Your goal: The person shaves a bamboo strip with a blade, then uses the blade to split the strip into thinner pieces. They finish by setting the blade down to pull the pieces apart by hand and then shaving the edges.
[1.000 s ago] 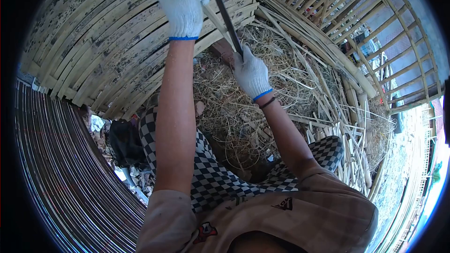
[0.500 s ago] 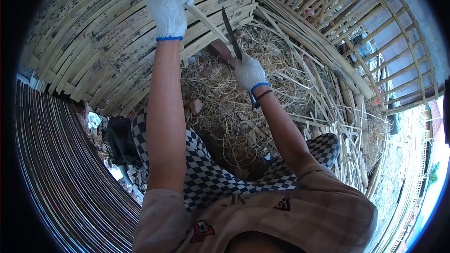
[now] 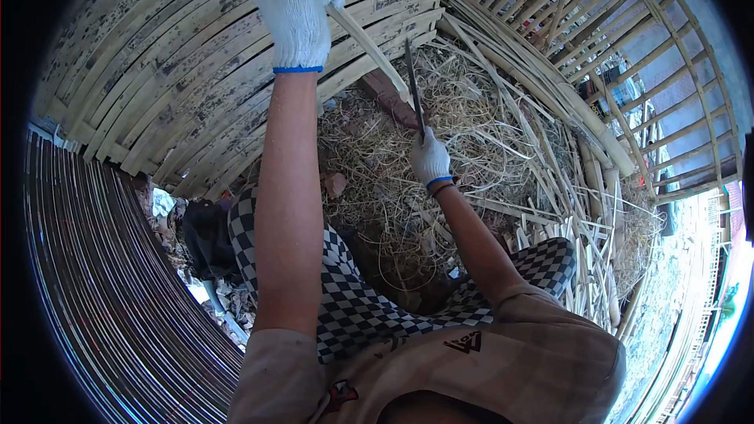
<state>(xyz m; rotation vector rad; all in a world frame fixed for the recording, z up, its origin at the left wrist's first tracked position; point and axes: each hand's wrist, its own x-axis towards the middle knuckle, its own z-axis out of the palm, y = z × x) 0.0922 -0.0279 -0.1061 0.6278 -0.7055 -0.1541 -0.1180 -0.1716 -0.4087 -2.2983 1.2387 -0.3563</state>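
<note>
This was an open-air bamboo craft yard, a place where cane was split and woven by hand. Curved panels of weathered bamboo slats (image 3: 181,55) stood against one another at the back, and an open bamboo lattice frame (image 3: 628,39) rose at the right with daylight showing through its gaps. The ground was buried under a heap of pale shavings and curled strips (image 3: 408,149), with bundles of cut bamboo splints (image 3: 589,267) lying beside it. A tight stack of thin dark rods (image 3: 102,283) filled the left side. A person in white work gloves sat amid the litter with a long blade (image 3: 414,86) against a bamboo strip (image 3: 369,47).
</note>
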